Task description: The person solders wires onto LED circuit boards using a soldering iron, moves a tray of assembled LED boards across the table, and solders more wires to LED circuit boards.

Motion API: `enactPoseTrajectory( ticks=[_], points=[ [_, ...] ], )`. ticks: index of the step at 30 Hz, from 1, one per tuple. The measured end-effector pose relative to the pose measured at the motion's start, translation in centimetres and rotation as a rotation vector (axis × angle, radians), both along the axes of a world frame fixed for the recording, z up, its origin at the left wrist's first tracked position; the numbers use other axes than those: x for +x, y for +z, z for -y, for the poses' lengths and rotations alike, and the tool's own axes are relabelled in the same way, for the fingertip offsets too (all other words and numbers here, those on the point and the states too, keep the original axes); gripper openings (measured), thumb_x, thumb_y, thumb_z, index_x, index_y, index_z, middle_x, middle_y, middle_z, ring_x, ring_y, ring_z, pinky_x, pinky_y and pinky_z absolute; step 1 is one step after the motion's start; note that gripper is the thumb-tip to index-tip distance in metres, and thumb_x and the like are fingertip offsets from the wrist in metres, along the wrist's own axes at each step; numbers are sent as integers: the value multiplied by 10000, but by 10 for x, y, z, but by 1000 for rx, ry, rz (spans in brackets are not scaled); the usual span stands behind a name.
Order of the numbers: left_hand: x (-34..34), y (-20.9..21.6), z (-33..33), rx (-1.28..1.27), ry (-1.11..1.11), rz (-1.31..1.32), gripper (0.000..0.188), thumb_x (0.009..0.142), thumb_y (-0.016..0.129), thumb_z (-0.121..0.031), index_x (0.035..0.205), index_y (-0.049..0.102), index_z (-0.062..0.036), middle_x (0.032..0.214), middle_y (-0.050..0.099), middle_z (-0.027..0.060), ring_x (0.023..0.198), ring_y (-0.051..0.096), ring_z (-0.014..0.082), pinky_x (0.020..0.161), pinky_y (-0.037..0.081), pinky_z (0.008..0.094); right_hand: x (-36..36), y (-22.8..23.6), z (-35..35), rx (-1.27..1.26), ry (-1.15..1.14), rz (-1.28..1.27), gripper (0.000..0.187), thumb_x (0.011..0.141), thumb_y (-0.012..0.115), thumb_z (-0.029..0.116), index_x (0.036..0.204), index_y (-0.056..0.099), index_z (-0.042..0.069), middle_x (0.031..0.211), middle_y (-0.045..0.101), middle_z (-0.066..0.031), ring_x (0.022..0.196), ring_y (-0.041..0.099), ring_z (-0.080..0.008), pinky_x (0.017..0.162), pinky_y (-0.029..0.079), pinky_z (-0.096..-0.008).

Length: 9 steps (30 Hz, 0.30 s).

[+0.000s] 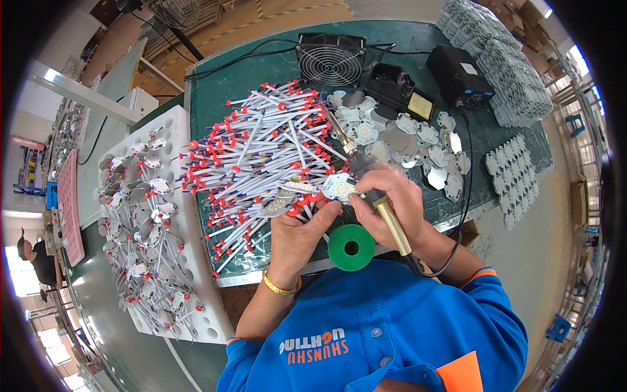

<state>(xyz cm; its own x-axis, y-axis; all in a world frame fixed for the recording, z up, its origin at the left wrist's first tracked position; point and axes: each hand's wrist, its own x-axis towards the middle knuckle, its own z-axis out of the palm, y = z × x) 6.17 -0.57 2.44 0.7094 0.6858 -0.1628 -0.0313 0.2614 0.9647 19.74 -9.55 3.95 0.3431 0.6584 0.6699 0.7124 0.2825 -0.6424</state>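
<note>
My right hand (394,199) is wrapped round a soldering iron (393,227) with a gold-coloured handle; its metal shaft points up and left over the bench. That hand's fingertips also meet the edge of a small white LED board (337,187). Close beside it, my left hand (299,228) is closed on several LED boards (274,207), its thumb against the lower edge of the upright one. Red-capped ends show around the left fingers, partly hidden. Just below the hands sits a green solder spool (351,248) at the bench edge.
White tubes with red ends (261,147) are heaped beyond my left hand. Loose LED boards (428,135), an iron stand (390,85), a fan (331,60) and a black soldering station (459,76) lie farther off. A white foam tray (208,307) holds wired boards at left. Board panels (513,85) are stacked right.
</note>
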Motion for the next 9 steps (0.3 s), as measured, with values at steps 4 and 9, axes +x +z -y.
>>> enactPoseTrajectory(
  ticks=[4, 9],
  points=[
    [-1, -1, 0, -8, -11, -10, 80, 779, 655, -34, 800, 580, -17, 734, 605, 34, 683, 591, 113, 647, 474, 242, 0, -1, -1, 6, 6, -3, 347, 627, 646, -88, 900, 482, 51, 718, 554, -84, 573, 528, -232, 466, 418, -305],
    [-3, -3, -5, 16, -45, -27, 86, 781, 660, -50, 837, 603, -18, 741, 611, 28, 677, 570, 88, 620, 462, 218, 0, -4, -2, -34, 10, -22, 338, 639, 645, -78, 903, 483, 57, 720, 555, -84, 578, 529, -231, 468, 420, -306]
  ],
)
